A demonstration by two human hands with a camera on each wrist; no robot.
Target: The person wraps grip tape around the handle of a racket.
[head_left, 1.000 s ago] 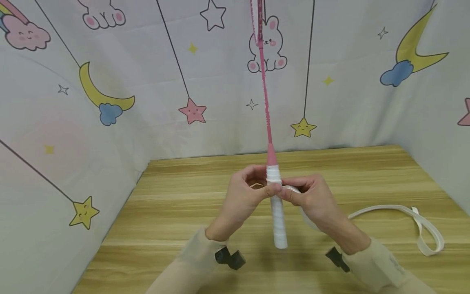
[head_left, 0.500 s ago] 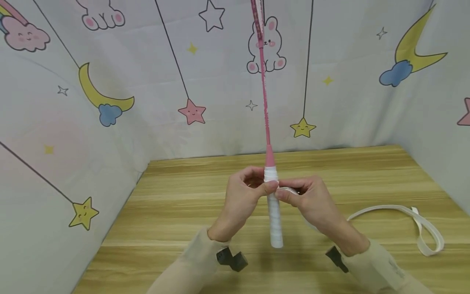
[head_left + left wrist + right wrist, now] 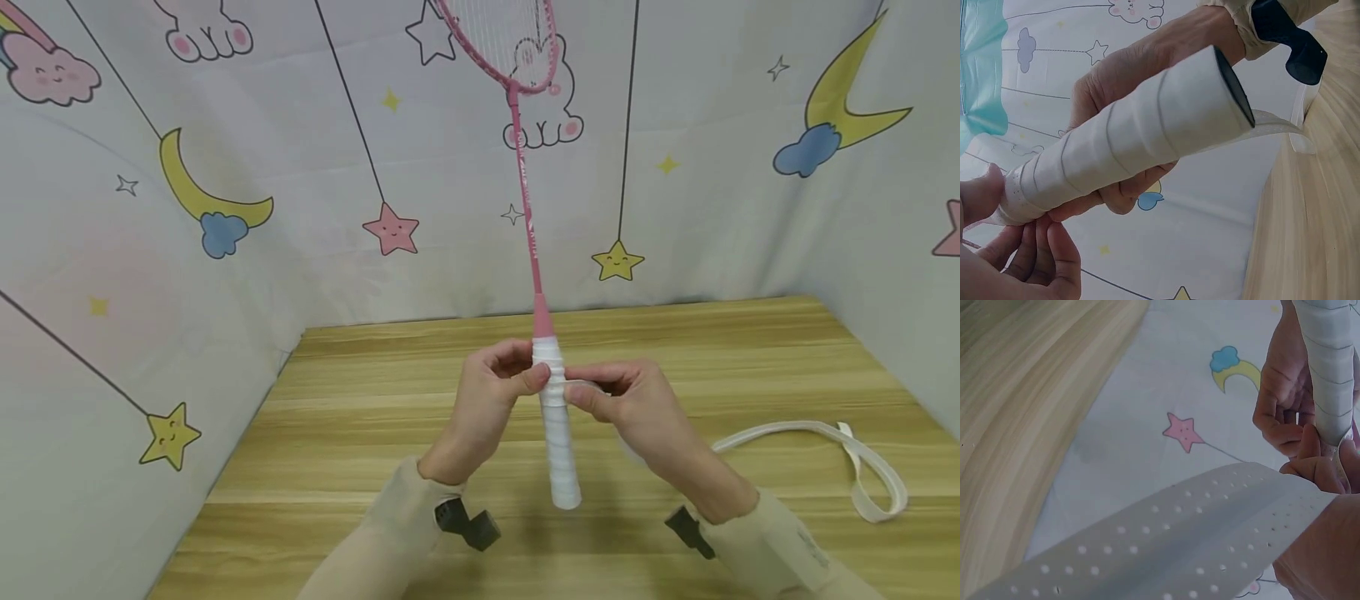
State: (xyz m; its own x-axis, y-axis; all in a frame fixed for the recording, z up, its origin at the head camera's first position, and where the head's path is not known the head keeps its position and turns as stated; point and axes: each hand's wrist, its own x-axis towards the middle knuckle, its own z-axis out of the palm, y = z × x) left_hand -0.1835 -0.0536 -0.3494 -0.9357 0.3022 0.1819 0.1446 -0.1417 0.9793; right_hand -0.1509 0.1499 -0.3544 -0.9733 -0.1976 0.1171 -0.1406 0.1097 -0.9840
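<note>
A pink badminton racket (image 3: 527,208) stands nearly upright above the table, its head cut off by the top of the head view. White grip tape is wound round its handle (image 3: 558,454). My left hand (image 3: 483,400) grips the upper handle, thumb in front and fingers behind. At the handle's right side my right hand (image 3: 645,408) pinches the loose run of perforated grip tape (image 3: 1166,531), which leads off the handle. In the left wrist view the wrapped handle (image 3: 1104,137) shows its dark butt end, and the right hand is partly hidden behind it.
The tape's free end (image 3: 877,467) lies looped on the wooden table (image 3: 337,467) at the right. A printed cloth (image 3: 450,167) with stars, moons and rabbits hangs behind and along the sides. Each wrist wears a small dark camera (image 3: 467,523).
The racket has turned about its length, so its head shows its strings rather than its edge. Its shaft leans further left, and both hands have shifted slightly left.
</note>
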